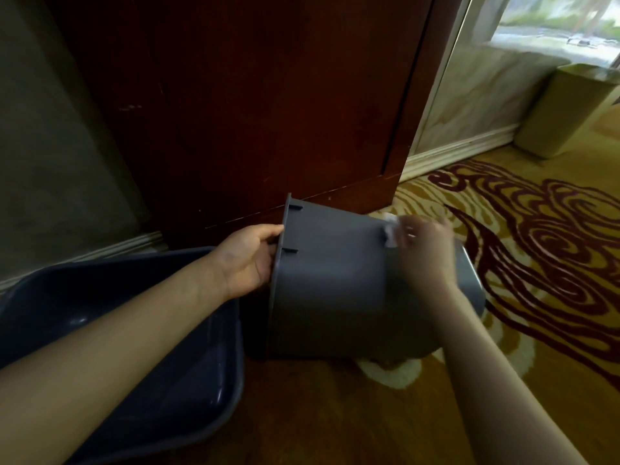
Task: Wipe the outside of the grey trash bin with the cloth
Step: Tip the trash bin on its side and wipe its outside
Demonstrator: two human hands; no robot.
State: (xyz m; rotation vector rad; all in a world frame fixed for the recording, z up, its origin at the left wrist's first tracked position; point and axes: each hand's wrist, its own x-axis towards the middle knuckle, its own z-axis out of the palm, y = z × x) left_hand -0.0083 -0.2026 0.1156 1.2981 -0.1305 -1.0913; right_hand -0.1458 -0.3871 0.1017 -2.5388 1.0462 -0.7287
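Note:
The grey trash bin [335,283] lies on its side on the carpet, its rim facing left and its base to the right. My left hand [248,256] grips the rim, fingers curled inside the opening. My right hand [426,250] presses a small white cloth [391,231] against the bin's upper side near the base. The hand is blurred and covers most of the cloth.
A dark blue plastic tub [161,364] sits on the floor at the left, under my left forearm. A dark wooden door [251,105] stands behind the bin. A beige bin [567,109] stands at the far right by the marble wall. Patterned carpet [536,236] spreads to the right.

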